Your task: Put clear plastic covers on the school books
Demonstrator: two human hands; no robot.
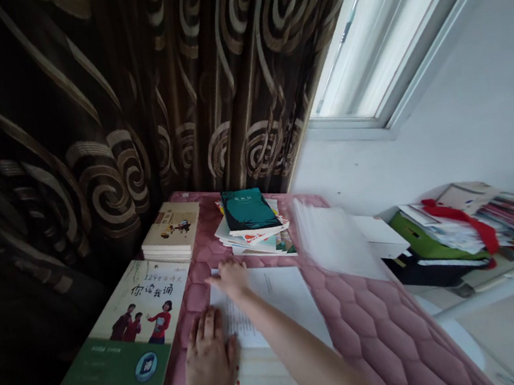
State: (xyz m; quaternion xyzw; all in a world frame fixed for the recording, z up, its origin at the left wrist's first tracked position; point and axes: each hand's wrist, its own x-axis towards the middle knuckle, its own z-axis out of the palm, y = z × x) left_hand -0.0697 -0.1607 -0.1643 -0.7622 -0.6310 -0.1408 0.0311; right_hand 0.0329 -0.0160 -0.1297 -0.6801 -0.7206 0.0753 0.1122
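My left hand point(209, 358) lies flat, fingers stretched out, on the pink quilted cover point(381, 328) at the left edge of a white printed sheet point(272, 299). My right hand point(231, 278) reaches across to the sheet's far left corner, fingers flat on the paper. A green and white book with figures on its cover point(129, 338) lies just left of my left hand. Beyond it sits a stack of thin beige books point(172, 231).
A dark teal book tops a pile of booklets point(251, 222) at the back. A translucent plastic sleeve point(335, 239) lies to the right. Dark swirl-patterned curtains point(128, 96) hang behind. A cluttered heap of papers, a green folder and a red strap point(453, 228) fills the right.
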